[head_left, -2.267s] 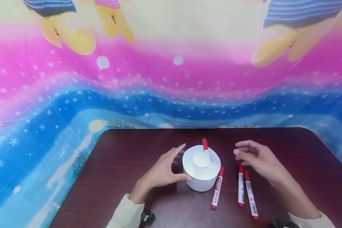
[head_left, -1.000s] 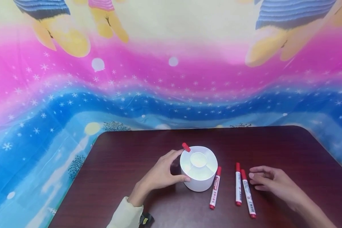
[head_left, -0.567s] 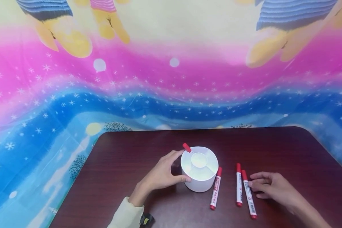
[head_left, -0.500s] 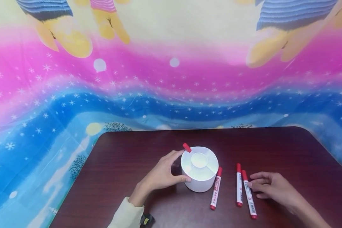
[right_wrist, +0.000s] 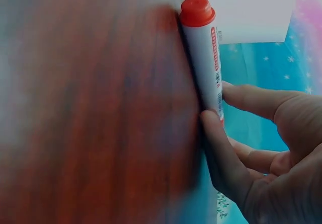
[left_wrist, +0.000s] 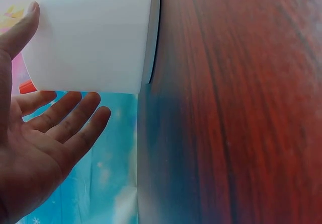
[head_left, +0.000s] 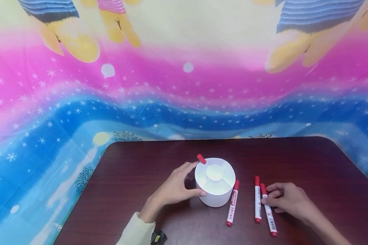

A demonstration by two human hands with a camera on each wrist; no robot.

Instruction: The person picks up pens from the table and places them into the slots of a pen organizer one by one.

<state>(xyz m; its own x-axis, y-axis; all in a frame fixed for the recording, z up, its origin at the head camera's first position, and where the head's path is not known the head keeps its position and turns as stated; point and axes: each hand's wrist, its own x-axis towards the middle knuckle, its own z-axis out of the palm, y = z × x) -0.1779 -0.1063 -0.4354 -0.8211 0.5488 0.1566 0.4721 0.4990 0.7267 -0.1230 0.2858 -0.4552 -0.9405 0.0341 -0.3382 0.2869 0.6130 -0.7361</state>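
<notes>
A white round desk organizer (head_left: 216,200) with inner dividers and a central cup stands on the table. My left hand (head_left: 175,185) holds its left side, thumb at the front and fingers behind, as the left wrist view also shows at its wall (left_wrist: 90,43). One marker leans in a left rear compartment, its red cap (head_left: 201,159) above the rim. My right hand (head_left: 289,201) pinches the rightmost red-and-white marker (head_left: 270,217) between thumb and fingers near its capped end. In the right wrist view this marker (right_wrist: 204,58) lies close along the tabletop.
Just left of the pinched marker lies another red-capped marker (head_left: 257,204). A third marker (head_left: 232,209) lies against the organizer's right side. The dark wooden table (head_left: 135,153) ends at a cartoon-printed backdrop (head_left: 171,85).
The organizer has turned, carrying the upright marker's cap from the back to the left. My right hand has come down beside the markers, then moved left onto the rightmost one.
</notes>
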